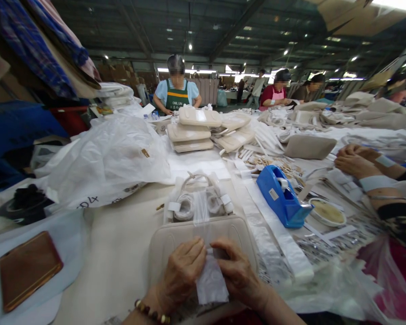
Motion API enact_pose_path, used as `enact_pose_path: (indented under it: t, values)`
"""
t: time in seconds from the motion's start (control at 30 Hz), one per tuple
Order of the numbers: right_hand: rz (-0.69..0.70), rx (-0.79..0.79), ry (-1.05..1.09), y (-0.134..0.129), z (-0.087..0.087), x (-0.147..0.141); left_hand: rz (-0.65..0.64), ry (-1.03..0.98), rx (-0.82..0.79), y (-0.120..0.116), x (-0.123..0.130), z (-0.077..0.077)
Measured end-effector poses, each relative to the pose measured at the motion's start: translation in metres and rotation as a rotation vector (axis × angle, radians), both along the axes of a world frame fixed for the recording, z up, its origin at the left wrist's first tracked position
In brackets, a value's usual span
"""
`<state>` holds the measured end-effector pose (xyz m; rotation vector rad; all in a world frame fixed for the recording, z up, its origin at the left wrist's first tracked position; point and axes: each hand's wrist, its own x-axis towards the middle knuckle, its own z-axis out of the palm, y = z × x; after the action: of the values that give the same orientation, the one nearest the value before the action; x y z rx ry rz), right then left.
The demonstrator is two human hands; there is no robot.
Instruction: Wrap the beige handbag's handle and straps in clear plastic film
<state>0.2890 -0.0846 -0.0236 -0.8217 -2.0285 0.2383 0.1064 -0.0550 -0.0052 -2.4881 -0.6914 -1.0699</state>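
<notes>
A beige handbag point(169, 239) lies flat on the table in front of me. Its handle and coiled straps, wrapped in clear plastic point(186, 206), rest at the far side. A translucent plastic strip point(212, 282) runs from the handle down over the bag's middle, its loose end toward me. My left hand point(186, 266) is closed at the strip's left edge, fingertips pressed together on the bag. From the right, my right hand point(235, 266) grips the strip's other edge, index finger stretched across the bag and the other fingers curled.
To the right stand a blue tape dispenser point(280, 196) and a small bowl point(326, 212); a co-worker's hands point(355, 162) are beyond. A large plastic bundle point(111, 153) and a phone point(30, 271) lie left. Ahead are stacked beige bags point(191, 133) and another person point(177, 92).
</notes>
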Motion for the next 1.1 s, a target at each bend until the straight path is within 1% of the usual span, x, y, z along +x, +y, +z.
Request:
enact_pose_path:
  t: [0.13, 0.2, 0.23, 0.3, 0.33, 0.37, 0.4, 0.47, 0.53, 0.6, 0.67, 0.73, 0.83, 0.9, 1.0, 1.1]
  values:
    - [0.072, 0.056, -0.027, 0.001, 0.001, 0.0, -0.026, 0.037, 0.0, -0.006, -0.004, -0.004]
    - [0.083, 0.073, -0.042, 0.002, 0.003, 0.0, -0.067, 0.066, -0.046, -0.01, -0.009, -0.001]
    - [0.084, 0.083, -0.045, 0.003, 0.004, -0.001, -0.095, 0.089, -0.112, -0.012, -0.013, 0.003]
    - [0.095, 0.091, -0.045, 0.003, 0.005, -0.001, -0.169, 0.117, -0.312, -0.013, -0.02, 0.015]
    - [0.108, 0.083, -0.043, 0.003, 0.005, -0.001, -0.199, 0.108, -0.406, -0.011, -0.023, 0.022]
    - [0.12, 0.073, -0.042, 0.003, 0.005, -0.001, -0.21, 0.084, -0.468, -0.007, -0.025, 0.029]
    - [0.128, 0.061, -0.041, 0.003, 0.004, -0.001, -0.202, 0.055, -0.489, -0.003, -0.024, 0.034]
    - [0.147, 0.049, -0.033, 0.003, 0.003, -0.001, -0.132, 0.023, -0.424, 0.01, -0.02, 0.038]
    - [0.163, 0.044, -0.023, 0.003, 0.002, -0.001, -0.034, 0.066, -0.319, 0.022, -0.012, 0.033]
    - [0.177, 0.026, -0.021, 0.004, 0.001, 0.0, 0.031, 0.158, -0.258, 0.028, -0.005, 0.021]
    - [0.182, 0.009, -0.036, 0.005, 0.002, 0.0, 0.07, 0.269, -0.238, 0.027, -0.003, 0.011]
    - [0.193, 0.002, -0.066, 0.003, 0.004, 0.001, 0.09, 0.355, -0.244, 0.022, -0.004, 0.005]
    - [0.189, 0.007, -0.128, -0.011, 0.004, 0.0, 0.094, 0.427, -0.28, 0.014, -0.01, 0.007]
    - [0.132, 0.057, -0.134, -0.029, -0.002, -0.003, 0.084, 0.459, -0.339, 0.01, -0.012, 0.011]
    - [0.048, 0.093, -0.085, -0.06, -0.018, -0.011, 0.072, 0.492, -0.451, 0.008, -0.014, 0.016]
    - [0.028, 0.038, -0.026, -0.083, -0.035, -0.016, 0.069, 0.527, -0.548, 0.007, -0.013, 0.019]
